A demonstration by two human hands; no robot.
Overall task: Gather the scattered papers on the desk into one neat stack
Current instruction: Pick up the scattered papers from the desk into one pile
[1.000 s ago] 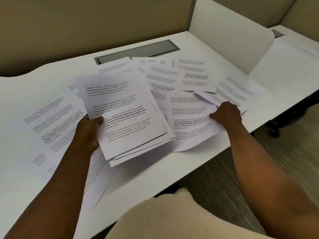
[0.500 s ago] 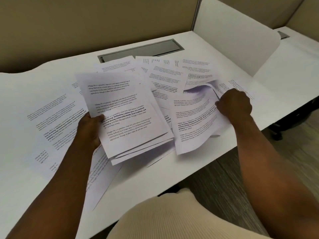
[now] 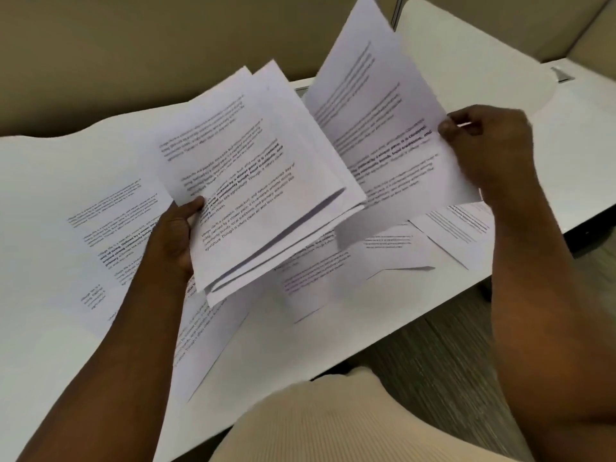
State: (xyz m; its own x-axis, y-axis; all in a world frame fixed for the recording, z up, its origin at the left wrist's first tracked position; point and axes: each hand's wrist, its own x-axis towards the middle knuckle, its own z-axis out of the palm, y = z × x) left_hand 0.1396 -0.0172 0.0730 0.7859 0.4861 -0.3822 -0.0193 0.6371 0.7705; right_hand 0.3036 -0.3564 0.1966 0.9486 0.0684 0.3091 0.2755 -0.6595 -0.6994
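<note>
My left hand (image 3: 175, 233) grips a loose bundle of printed sheets (image 3: 266, 181) by its left edge, held up above the white desk (image 3: 350, 328). My right hand (image 3: 490, 141) pinches the right edge of a few more printed sheets (image 3: 376, 111), raised and tilted up just right of the bundle. Under both hands more papers lie flat: some at the left (image 3: 110, 221), some under my left forearm (image 3: 206, 341), some in the middle (image 3: 320, 271) and one at the right (image 3: 460, 228).
A tan partition wall (image 3: 133, 45) runs behind the desk. A white rounded divider panel (image 3: 483, 61) stands at the back right, with another desk surface beyond it. The desk's front edge runs diagonally; grey floor (image 3: 450, 345) lies below it. My cream garment fills the bottom.
My right hand has lifted the sheets it gathered off the desk and swung them up beside the bundle. My left hand has raised its bundle higher.
</note>
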